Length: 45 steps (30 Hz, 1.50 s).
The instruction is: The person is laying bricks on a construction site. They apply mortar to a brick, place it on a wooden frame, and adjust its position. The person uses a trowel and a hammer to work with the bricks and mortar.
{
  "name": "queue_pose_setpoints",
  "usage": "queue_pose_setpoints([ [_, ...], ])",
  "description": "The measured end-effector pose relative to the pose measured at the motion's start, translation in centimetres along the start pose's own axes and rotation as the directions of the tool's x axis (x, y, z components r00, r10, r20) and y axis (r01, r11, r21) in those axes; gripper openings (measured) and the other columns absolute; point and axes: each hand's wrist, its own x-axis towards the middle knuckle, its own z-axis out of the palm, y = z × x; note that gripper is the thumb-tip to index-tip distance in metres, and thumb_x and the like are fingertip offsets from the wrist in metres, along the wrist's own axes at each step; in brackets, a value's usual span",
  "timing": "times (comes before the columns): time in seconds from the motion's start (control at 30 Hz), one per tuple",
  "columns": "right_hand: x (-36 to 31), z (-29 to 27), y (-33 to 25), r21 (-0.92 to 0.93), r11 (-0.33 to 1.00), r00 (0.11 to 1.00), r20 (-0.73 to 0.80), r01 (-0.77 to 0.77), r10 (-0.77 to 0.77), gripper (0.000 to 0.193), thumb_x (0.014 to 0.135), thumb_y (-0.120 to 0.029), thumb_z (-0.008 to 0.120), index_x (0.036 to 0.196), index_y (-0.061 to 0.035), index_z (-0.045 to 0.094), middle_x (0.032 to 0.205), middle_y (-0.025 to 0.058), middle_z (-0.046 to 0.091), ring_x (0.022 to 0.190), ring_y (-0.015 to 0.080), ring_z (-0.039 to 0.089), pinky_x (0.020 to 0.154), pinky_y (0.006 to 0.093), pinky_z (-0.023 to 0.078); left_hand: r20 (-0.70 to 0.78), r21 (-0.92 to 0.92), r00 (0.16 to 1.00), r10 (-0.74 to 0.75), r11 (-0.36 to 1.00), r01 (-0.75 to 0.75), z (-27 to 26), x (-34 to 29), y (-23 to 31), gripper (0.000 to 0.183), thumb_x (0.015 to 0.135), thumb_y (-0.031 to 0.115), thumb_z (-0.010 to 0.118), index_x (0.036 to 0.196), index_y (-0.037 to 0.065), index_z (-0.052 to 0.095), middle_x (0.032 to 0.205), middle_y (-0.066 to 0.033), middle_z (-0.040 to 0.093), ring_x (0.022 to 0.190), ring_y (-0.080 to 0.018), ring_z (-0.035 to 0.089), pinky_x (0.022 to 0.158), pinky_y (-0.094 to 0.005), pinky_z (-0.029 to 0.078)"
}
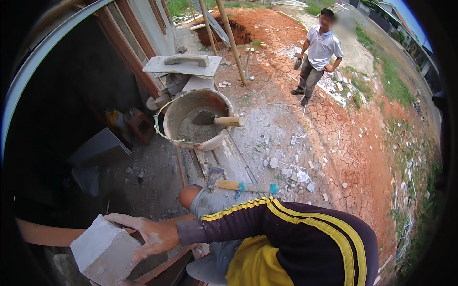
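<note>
A pale grey concrete block (102, 250) with a chipped edge is at the lower left. My right hand (155, 236), its arm in a dark sleeve with yellow stripes, reaches across and grips the block's upper right side, fingers spread over it. Just under the block, at the lower picture edge, a bit of my left hand (128, 283) shows against its underside; the rest is out of view. Beyond my knee lies a hammer-like tool (238, 186) with a wooden handle and blue wrapping. Farther off, a bucket (224, 139) of grey mortar holds a trowel (229, 121).
A plastering float (183, 60) rests on a board atop blocks behind the bucket. Wooden poles (230, 43) lean near a dug pit. Another person (320, 55) stands on the cracked red ground, holding something. Rubble (291, 174) is scattered at right; a dark doorway opens at left.
</note>
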Motion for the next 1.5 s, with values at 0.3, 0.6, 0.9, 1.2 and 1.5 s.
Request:
queue_pose_setpoints([
  [0.3, 3.5, 4.2, 1.0, -0.291, 0.956, 0.995, 0.103, 0.05, -0.02, 0.117, 0.091, -0.054, 0.08, 0.173, -0.0052, 0.012, 0.169, 0.0209, 0.017, 0.16, 0.044, 0.014, 0.13, 0.0582, 0.021, -0.036, 0.176, 0.993, -0.113, 0.977, 0.118, -3.7, 2.0, 1.9, 0.072, 0.102, 0.021, 0.07, 0.163, 0.0, 0.037, 0.158, -0.0229, 0.048, 0.145, -0.0364, 0.048, 0.122, -0.0524, 0.039],
  [0.6, 9.3, 8.7, -1.0, -0.326, 0.902, 0.959, 0.105, 0.283, -0.263, 0.082, 0.092, -0.034, 0.086, 0.156, 0.0025, 0.049, 0.159, 0.0228, 0.049, 0.146, 0.0336, 0.052, 0.12, 0.0468, 0.044, -0.287, 0.281, 0.945, 0.157, 0.957, -0.073, -7.1, 3.5, 5.2, 0.062, 0.09, -0.008, 0.077, 0.148, -0.008, 0.054, 0.14, -0.0165, 0.063, 0.125, -0.0253, 0.066, 0.105, -0.0379, 0.056],
  [0.9, 13.9, 12.3, -0.9, -0.277, 0.893, 0.934, 0.16, 0.354, -0.32, 0.069, 0.093, -0.021, 0.083, 0.15, 0.0053, 0.055, 0.142, 0.0226, 0.065, 0.129, 0.0284, 0.066, 0.103, 0.0398, 0.056, -0.397, 0.444, 0.891, 0.22, 0.896, -0.023, -7.9, 6.6, 6.6, 0.048, 0.094, 0.001, 0.079, 0.139, -0.009, 0.065, 0.138, -0.0155, 0.064, 0.12, -0.0235, 0.068, 0.101, -0.0359, 0.06],
  [1.2, 18.1, 12.1, -2.4, -0.277, 0.886, 0.923, 0.206, 0.373, -0.324, 0.071, 0.095, -0.022, 0.083, 0.151, 0.0075, 0.053, 0.141, 0.0223, 0.066, 0.13, 0.0301, 0.065, 0.108, 0.0408, 0.055, -0.417, 0.391, 0.867, 0.274, 0.915, -0.101, -7.4, 9.4, 6.5, 0.045, 0.09, 0.003, 0.083, 0.133, -0.006, 0.071, 0.129, -0.0161, 0.07, 0.11, -0.0234, 0.073, 0.095, -0.0346, 0.062],
  [1.5, 19.4, 12.3, -2.0, -0.311, 0.879, 0.927, 0.22, 0.361, -0.303, 0.064, 0.097, -0.014, 0.08, 0.15, 0.0081, 0.053, 0.14, 0.0208, 0.065, 0.128, 0.0269, 0.066, 0.107, 0.0389, 0.056, -0.477, 0.404, 0.849, 0.226, 0.914, -0.016, -7.3, 11.1, 5.3, 0.042, 0.088, 0.003, 0.083, 0.128, -0.006, 0.073, 0.122, -0.0169, 0.075, 0.103, -0.0227, 0.076, 0.09, -0.0337, 0.063],
])
